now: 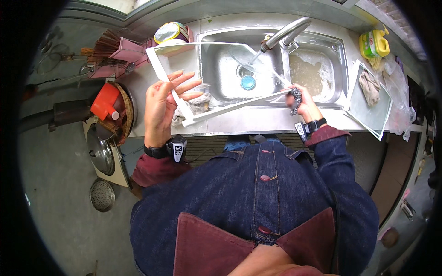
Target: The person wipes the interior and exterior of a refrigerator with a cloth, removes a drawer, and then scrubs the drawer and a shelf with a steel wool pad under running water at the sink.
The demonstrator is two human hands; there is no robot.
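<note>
Head view: both forearms are brought up from below, bent inward over the counter's front edge. The left hand (161, 101) is raised with its palm turned inward, its fingers spread apart and pointed right; a white-framed clear panel (239, 106) is touched along its left rim rather than clenched. By the right hand (304, 100), set near the panel's lower right corner, a scrubber (295, 101) of dark, curly metal strands is clamped between curled fingers; whether the rim is pinched too cannot be told. The panel is held tilted above the left basin (212, 64) of a brushed steel sink, under a curved, shiny tap (287, 33). Its frame is smooth, narrow and straight-sided. In that basin, a round blue piece (247, 83) is seen at the drain. Cloudy, foam-edged water (306, 71) is held in the right basin. At the far right, a second framed pane (373, 110) is laid on the counter, with a crumpled, soft cloth (369, 88) placed on it. Both wrists are circled by black straps (158, 152).
</note>
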